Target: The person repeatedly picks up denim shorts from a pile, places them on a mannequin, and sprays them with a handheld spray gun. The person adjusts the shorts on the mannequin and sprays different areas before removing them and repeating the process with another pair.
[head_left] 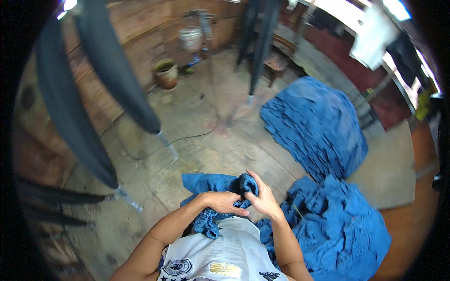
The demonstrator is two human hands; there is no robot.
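Observation:
In front of my waist I hold a blue denim garment (210, 181) with both hands. My right hand (265, 199) grips its bunched, rolled end, with thumb and fingers round the cloth. Against the nearer folds lies my left hand (226, 203), closed on the fabric; some of its fingers are hidden. Part of the garment spreads out flat beyond my left wrist. A gathered end hangs below that wrist, against my white shirt.
At the right sit a tall stack of blue denim (316, 124) and a loose denim heap (340, 229). Long black tapered forms (115, 70) hang at the left. A cable (192, 137) crosses the floor. Farther back are a brown pot (166, 77), a white bucket (191, 38) and a wooden chair (276, 61).

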